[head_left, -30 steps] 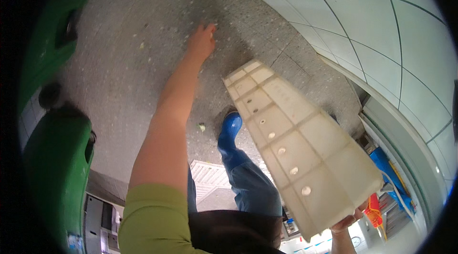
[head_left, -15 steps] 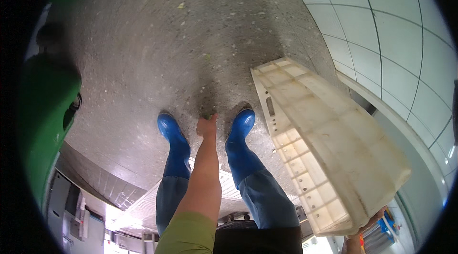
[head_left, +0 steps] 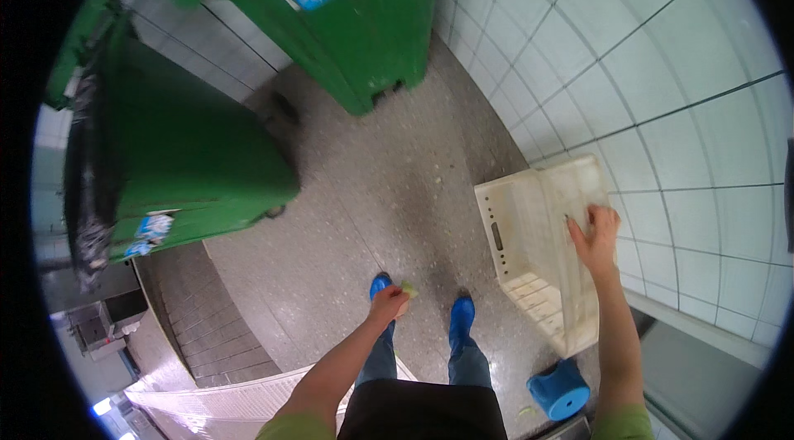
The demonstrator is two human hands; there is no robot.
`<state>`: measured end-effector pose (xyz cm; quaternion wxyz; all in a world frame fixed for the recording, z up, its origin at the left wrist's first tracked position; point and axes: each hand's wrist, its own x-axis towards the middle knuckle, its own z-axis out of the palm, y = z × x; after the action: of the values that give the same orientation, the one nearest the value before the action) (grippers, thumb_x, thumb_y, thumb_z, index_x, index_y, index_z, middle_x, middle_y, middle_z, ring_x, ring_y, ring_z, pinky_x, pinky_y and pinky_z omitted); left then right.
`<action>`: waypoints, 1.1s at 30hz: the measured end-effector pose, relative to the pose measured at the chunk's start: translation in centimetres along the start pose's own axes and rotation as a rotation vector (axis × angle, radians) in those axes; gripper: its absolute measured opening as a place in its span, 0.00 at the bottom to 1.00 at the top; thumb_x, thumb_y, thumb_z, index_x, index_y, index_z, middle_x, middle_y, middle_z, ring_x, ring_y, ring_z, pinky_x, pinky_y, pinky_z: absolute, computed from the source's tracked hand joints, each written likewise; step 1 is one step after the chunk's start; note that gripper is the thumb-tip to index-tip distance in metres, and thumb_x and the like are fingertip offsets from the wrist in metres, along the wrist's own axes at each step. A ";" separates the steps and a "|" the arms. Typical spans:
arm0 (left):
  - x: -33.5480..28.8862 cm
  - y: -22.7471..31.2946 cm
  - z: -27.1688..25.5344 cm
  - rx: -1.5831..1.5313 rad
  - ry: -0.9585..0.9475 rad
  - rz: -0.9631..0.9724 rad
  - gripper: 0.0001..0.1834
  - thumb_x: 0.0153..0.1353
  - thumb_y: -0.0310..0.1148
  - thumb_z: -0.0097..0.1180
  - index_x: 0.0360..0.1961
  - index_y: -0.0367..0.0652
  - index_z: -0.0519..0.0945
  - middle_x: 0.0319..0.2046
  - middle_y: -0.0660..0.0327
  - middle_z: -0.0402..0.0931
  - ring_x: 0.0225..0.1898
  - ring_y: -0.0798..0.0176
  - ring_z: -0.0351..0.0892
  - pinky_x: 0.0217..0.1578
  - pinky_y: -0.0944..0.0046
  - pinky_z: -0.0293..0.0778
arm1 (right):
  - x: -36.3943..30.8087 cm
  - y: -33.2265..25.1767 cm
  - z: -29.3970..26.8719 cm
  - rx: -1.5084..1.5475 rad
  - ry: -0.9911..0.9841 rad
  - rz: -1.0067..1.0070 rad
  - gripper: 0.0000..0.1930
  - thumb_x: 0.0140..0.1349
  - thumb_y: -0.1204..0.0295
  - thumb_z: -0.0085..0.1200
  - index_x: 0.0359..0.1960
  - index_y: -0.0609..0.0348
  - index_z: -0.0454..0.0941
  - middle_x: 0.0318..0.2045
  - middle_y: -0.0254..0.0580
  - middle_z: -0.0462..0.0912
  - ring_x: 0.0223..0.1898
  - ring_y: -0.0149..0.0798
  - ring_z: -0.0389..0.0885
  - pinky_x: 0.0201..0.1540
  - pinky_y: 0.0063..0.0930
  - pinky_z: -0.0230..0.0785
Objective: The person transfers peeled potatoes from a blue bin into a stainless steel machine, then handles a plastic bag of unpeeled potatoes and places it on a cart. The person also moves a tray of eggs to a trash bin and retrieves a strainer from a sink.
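My left hand point(head_left: 387, 306) hangs low in front of my body, above my blue boot point(head_left: 380, 283). Its fingers are pinched on a pale green leafy scrap point(head_left: 409, 290). Off to the right, my right hand point(head_left: 599, 240) is on the upper part of an off-white plastic crate point(head_left: 542, 200), thumb and fingers set apart across it. The crate is on its side near the tiled wall, with its slotted end toward the left. Part of its far side is hidden by the hand and forearm.
Two green wheeled bins stand ahead: one at the back point(head_left: 364, 35), another at the left point(head_left: 190, 142) with a black liner point(head_left: 91, 184). A blue plastic stool point(head_left: 560, 390) sits near my right side. White wall tiles point(head_left: 653, 109) run along the right; a floor grate point(head_left: 223, 324) lies left.
My view has swung toward the bins. The left hand has risen from the floor with the green scrap. The right hand now shows on the crate, which appears farther off.
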<state>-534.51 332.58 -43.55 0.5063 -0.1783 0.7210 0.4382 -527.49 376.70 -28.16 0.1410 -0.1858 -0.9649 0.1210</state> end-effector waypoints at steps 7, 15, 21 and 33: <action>-17.0 5.7 -8.2 -0.571 0.166 0.204 0.13 0.54 0.32 0.56 0.40 0.41 0.73 0.26 0.58 0.74 0.23 0.62 0.76 0.17 0.64 0.70 | 11.7 -3.1 -0.6 -0.287 -0.336 0.156 0.20 0.60 0.63 0.49 0.54 0.50 0.64 0.50 0.38 0.69 0.54 0.42 0.65 0.56 0.58 0.53; -40.6 17.1 -16.4 -1.149 0.375 0.689 0.15 0.58 0.38 0.54 0.44 0.45 0.71 0.32 0.60 0.73 0.31 0.61 0.76 0.27 0.63 0.74 | 7.9 -6.8 -4.7 -0.126 -0.429 0.291 0.26 0.55 0.69 0.54 0.57 0.53 0.61 0.56 0.45 0.63 0.58 0.48 0.63 0.55 0.50 0.59; -51.4 27.5 -32.2 -0.519 1.361 1.467 0.17 0.63 0.36 0.49 0.52 0.42 0.69 0.43 0.59 0.73 0.41 0.65 0.74 0.40 0.70 0.71 | -1.6 -8.0 -3.6 0.067 -0.579 0.150 0.24 0.50 0.71 0.57 0.51 0.58 0.66 0.48 0.57 0.67 0.50 0.56 0.69 0.50 0.44 0.65; -40.9 14.1 -36.7 0.341 1.322 0.881 0.23 0.51 0.29 0.59 0.50 0.42 0.70 0.52 0.47 0.66 0.55 0.45 0.65 0.54 0.55 0.65 | -3.2 -21.6 -0.5 0.262 -1.223 0.019 0.11 0.57 0.70 0.49 0.39 0.61 0.77 0.30 0.45 0.81 0.32 0.42 0.80 0.37 0.35 0.72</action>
<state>-548.11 302.95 2.85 -0.2232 -0.0205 0.9319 0.2853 -531.50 356.10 -22.28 -0.4163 -0.0726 -0.8464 0.3240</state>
